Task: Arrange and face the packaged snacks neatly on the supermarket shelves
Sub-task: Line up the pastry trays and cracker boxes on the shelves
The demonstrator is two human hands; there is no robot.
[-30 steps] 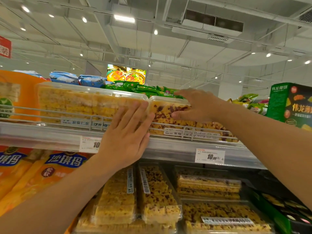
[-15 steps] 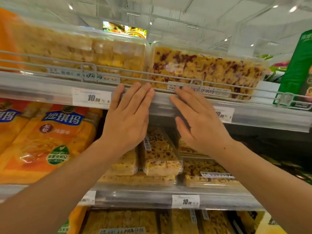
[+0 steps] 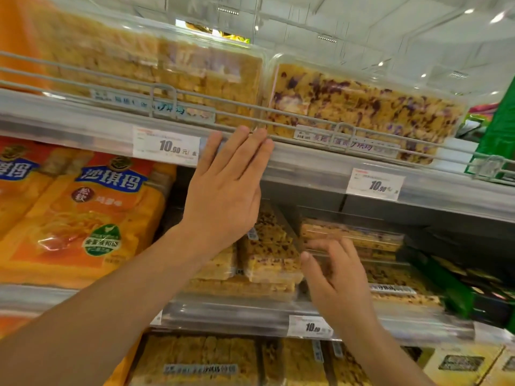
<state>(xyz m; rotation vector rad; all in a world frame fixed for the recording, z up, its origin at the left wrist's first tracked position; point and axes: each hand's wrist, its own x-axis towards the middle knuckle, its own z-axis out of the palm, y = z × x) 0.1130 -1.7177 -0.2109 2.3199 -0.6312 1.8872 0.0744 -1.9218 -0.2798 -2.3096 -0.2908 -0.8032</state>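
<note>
**Two hands at the snack shelves: hazards at the moment of reaching for the middle tier**

Two clear trays sit on the top shelf behind its wire rail [image 3: 250, 107]: a plain yellow tray [image 3: 156, 65] to the left of the rail's middle and a berry-flecked tray [image 3: 362, 107] to the right, both facing outward and touching at their inner corners. The left hand [image 3: 225, 190] lies flat, fingers straight and together, its fingertips [image 3: 250, 135] against the shelf edge just below the rail; it grasps nothing. The right hand [image 3: 340, 285], well below the rail at the middle tier, is relaxed with fingers spread and loosely bent; it is blurred, and no pack is enclosed by it.

Beneath the rail, the middle tier holds a tilted berry pack [image 3: 270, 254] leaning on a plain pack [image 3: 217, 266], with stacked flat packs [image 3: 356, 238] to the right, just behind the right hand. Orange bags [image 3: 92, 218] stand below the rail's left end.

Probable risks, judged from this arrangement:
- The leaning berry pack rests unevenly; pulling a neighbour could tip it forward off the tier.
- Thin clear lids are likely slippery and flexible, so a one-sided pinch may crack a lid or drop a pack.
- Pressure from the left hand near the price tag [image 3: 166, 146] could dislodge it.
- Tugging the stacked packs from the bottom could topple those above.
</note>
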